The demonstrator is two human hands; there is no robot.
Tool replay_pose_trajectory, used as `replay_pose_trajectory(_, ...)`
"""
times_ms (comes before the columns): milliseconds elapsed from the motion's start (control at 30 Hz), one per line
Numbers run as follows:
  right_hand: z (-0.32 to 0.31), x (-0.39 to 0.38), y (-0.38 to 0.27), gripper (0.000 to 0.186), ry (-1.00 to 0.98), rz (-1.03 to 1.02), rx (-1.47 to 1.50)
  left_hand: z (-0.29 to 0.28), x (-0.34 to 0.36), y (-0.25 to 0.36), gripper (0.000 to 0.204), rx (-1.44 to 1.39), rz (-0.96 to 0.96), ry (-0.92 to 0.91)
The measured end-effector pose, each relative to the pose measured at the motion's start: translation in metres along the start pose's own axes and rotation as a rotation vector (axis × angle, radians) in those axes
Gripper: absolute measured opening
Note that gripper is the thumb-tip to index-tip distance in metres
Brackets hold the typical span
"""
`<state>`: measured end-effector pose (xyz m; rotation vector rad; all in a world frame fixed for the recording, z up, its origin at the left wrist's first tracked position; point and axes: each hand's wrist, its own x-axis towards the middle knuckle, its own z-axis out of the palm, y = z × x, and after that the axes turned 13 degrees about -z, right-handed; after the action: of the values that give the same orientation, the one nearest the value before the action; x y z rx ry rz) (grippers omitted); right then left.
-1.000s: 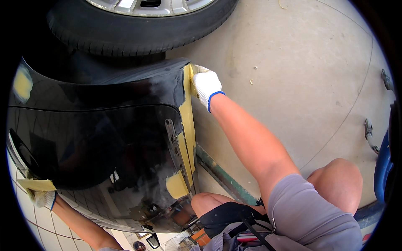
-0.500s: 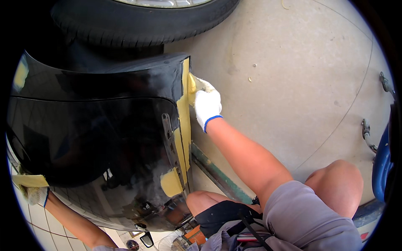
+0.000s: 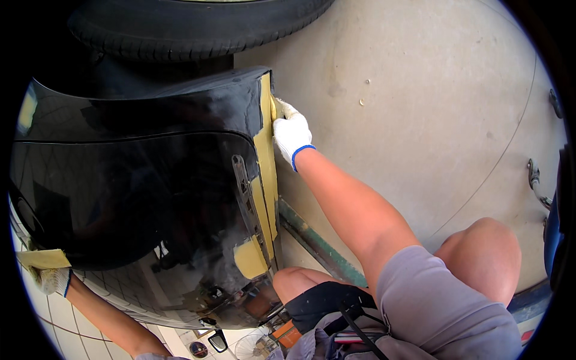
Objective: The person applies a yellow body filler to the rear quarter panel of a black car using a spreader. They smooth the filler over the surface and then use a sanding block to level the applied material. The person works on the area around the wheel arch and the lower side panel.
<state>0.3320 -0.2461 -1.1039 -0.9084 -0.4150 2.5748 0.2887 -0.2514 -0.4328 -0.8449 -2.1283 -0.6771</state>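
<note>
A black car body panel (image 3: 138, 192) has a yellow filler strip (image 3: 266, 150) along its lower edge, at the right of the view. A separate yellow patch (image 3: 250, 259) sits lower down, with a dull grey haze beside it. My right hand (image 3: 293, 133), in a white glove with a blue cuff, is at that lower edge near the wheel. Its fingers curl against a sliver of yellow material, mostly hidden, that I cannot identify. At the far left my gloved left hand (image 3: 54, 281) grips a yellow sheet (image 3: 45, 259) that looks like sandpaper, against the panel's rim.
A tyre (image 3: 198, 33) stands beyond the panel. A worn green beam (image 3: 321, 249) runs along the floor beside my knee. Metal casters (image 3: 534, 177) and a blue object (image 3: 551, 231) are at the right rim. A small mirror (image 3: 218, 341) and a fan (image 3: 247, 347) show at the bottom.
My right hand has slid slightly along the panel edge toward the tyre. The whole view has shifted a little. My left hand holds its place with the yellow sheet.
</note>
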Motion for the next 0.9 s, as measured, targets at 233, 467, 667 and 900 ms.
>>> replay_pose_trajectory(233,0.009,-0.003,0.015,0.068,0.036,-0.177,-0.059,-0.009,0.008,-0.007,0.059,-0.012,-0.002,-0.005)
replay_pose_trajectory(467,-0.004,-0.042,0.031,0.058,0.096,-0.059,0.150,-0.017,0.017,-0.012,0.058,-0.022,-0.010,0.000)
replay_pose_trajectory(667,-0.017,-0.016,0.000,0.060,0.109,0.015,0.180,-0.021,0.016,-0.016,0.057,-0.024,-0.025,-0.007)
replay_pose_trajectory(900,0.003,0.017,0.000,0.061,0.064,-0.115,0.220,-0.021,0.019,-0.011,0.056,-0.052,-0.026,-0.004)
